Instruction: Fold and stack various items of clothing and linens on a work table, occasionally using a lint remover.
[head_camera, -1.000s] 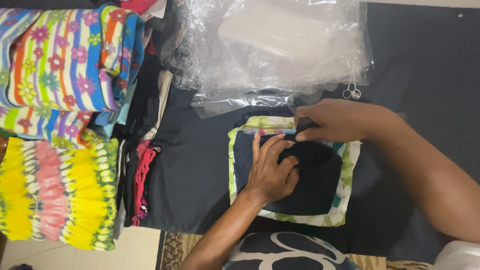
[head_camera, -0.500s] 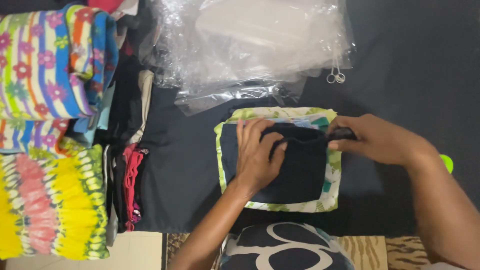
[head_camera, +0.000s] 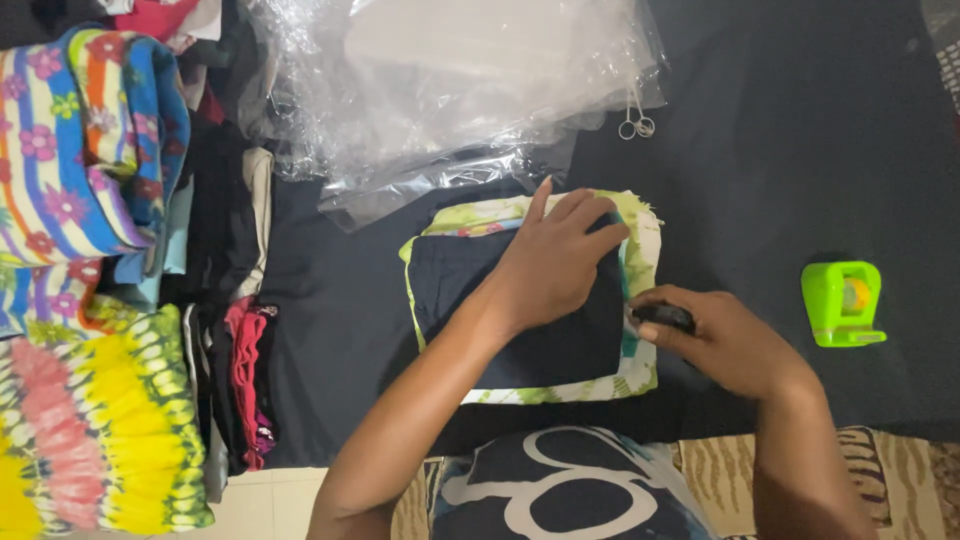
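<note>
The left hand (head_camera: 555, 260) lies flat and open, palm down, on a navy patch (head_camera: 470, 300) that rests on a green-and-white tie-dye cloth (head_camera: 640, 375); the fingers spread toward one o'clock and reach the patch's upper right edge. The right hand (head_camera: 725, 340) is clenched around a small black tool (head_camera: 662, 317), whose kind I cannot tell, pressed at the cloth's right edge, at three o'clock from the patch. Patch and cloth sit near the middle of a dark sheet (head_camera: 800, 150) that covers the surface. At twelve o'clock from the cloth lies a heap of clear plastic bags (head_camera: 450, 90), with small scissors (head_camera: 636, 124) just beside its right edge. At three o'clock, well apart from the right hand, stands a green tape dispenser (head_camera: 842, 303). At nine o'clock are stacks of folded fabric: a striped floral pile (head_camera: 80, 150) above, a yellow and pink tie-dye pile (head_camera: 90, 430) below, and dark and red pieces (head_camera: 245, 370) between them and the sheet.
</note>
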